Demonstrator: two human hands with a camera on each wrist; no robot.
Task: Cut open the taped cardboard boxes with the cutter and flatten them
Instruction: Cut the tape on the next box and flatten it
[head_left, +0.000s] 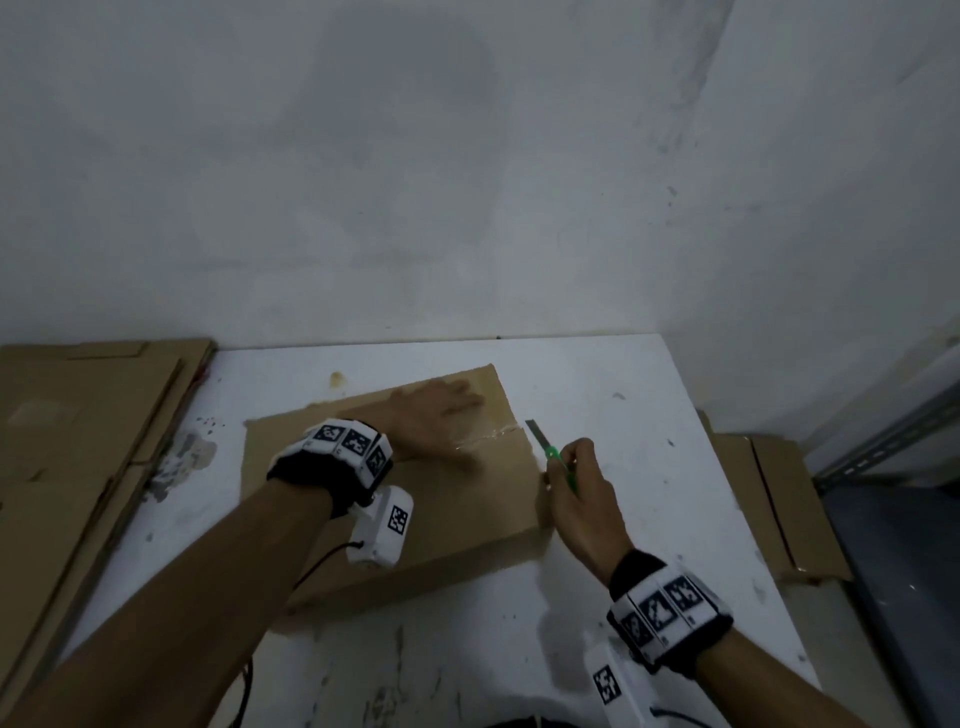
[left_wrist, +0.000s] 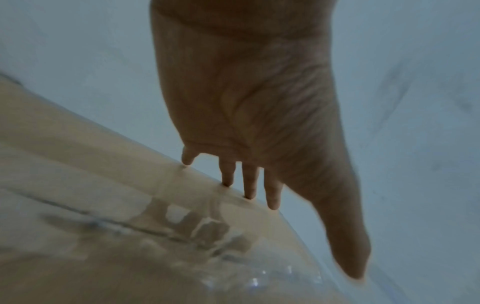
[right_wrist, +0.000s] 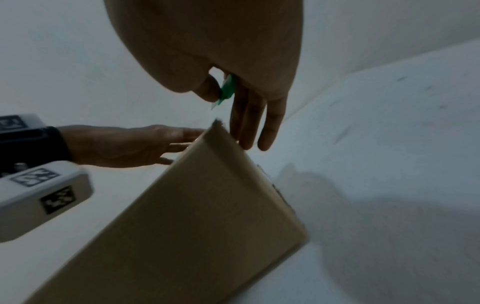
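Hands: left hand (head_left: 436, 415) flat, fingers straight, pressing the box (head_left: 395, 499) on the white surface (head_left: 649, 415); right hand (head_left: 582, 499) grips the green cutter (head_left: 553, 457), blade out just right of the tape seam (head_left: 488, 439), nearer it.

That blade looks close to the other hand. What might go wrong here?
1. The left hand presses flat on the cardboard box right beside the clear tape; if the green cutter in the right hand runs along the tape toward it, it may nick the fingers.
2. The blade is extended and off the box's edge, so a slip could scrape the white table.
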